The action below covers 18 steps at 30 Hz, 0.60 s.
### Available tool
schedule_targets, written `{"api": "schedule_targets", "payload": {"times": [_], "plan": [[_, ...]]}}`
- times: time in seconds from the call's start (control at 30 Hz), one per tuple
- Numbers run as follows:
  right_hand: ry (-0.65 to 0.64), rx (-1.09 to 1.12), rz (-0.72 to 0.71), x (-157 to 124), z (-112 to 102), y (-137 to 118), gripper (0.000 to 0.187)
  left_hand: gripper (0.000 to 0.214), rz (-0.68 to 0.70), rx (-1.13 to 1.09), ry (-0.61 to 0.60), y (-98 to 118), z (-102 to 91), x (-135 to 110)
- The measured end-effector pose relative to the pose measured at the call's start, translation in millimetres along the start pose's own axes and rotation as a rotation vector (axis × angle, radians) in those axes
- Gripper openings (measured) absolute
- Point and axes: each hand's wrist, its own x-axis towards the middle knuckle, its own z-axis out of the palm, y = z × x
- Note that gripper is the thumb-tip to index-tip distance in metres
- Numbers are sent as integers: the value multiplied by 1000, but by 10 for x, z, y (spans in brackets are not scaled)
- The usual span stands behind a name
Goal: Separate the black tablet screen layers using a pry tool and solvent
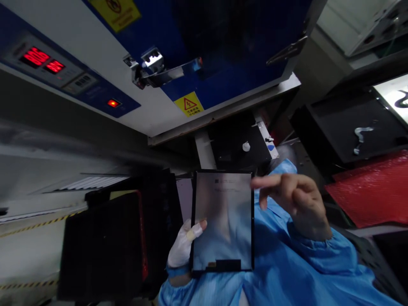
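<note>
My left hand [184, 246], in a white glove with bare fingertips, grips the left edge of a display panel [223, 221], its thumb lying on the face. The panel is a flat rectangle with a silvery, mirror-like surface, thin dark edges, small print near the top and a black strip along the bottom. It is held in front of my blue smock [280, 255]. My right hand [296, 197] is bare and holds nothing. Its index finger stretches toward the panel's upper right edge, while the other fingers are loosely bent. Whether that fingertip touches the edge I cannot tell.
A blue and white machine [223, 55] with a latch [153, 68] and red digits stands ahead. Beneath it is a black surface [232, 140] bearing a small white knob-like piece [246, 146]. Black trays [105, 246] are at left; red bubble wrap [376, 191] and a black box [338, 123] at right.
</note>
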Motion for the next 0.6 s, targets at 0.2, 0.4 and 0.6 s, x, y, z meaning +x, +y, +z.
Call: {"api": "schedule_targets", "payload": {"times": [0.2, 0.4, 0.6], "plan": [[244, -989, -632, 288, -279, 21, 21, 62, -28, 7, 17, -4, -30, 6], [47, -1419, -340, 298, -672, -254, 26, 58, 49, 107, 28, -21, -101, -63], [29, -699, -28, 85, -622, -562, 39, 54, 109, 214, 48, 32, -15, -137]]}}
